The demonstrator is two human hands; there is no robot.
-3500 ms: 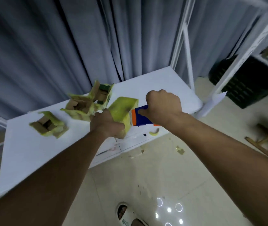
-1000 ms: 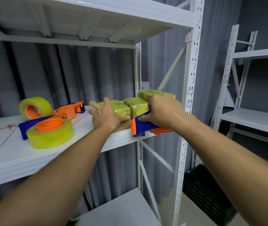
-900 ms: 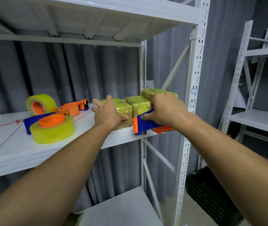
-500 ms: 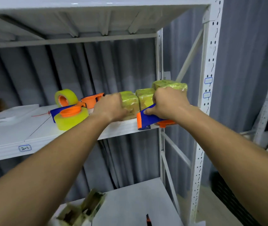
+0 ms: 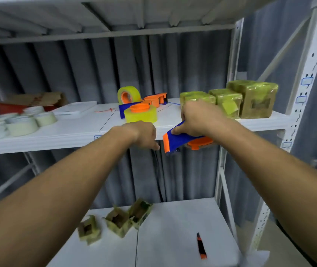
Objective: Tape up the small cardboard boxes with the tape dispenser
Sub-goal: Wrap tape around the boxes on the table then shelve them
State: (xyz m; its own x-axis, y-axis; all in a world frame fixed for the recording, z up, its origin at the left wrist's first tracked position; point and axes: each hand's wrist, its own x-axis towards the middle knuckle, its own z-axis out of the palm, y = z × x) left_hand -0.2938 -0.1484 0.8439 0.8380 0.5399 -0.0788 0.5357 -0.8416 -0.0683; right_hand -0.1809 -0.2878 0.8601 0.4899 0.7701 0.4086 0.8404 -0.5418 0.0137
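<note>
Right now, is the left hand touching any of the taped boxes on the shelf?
Apart. The head view shows the left hand below the shelf edge, with bare shelf between it and the taped boxes.

Bare shelf (image 5: 173,116) between tape roll (image 5: 140,113) and boxes (image 5: 229,102)

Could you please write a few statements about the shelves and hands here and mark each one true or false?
1. The right hand holds the dispenser. True.
2. The left hand grips a taped box. False: it holds nothing.
3. Three taped boxes sit on the upper shelf. True.
4. The open boxes are on the upper shelf. False: they lie on the lower shelf.
5. The knife lies on the lower shelf. True.
</note>
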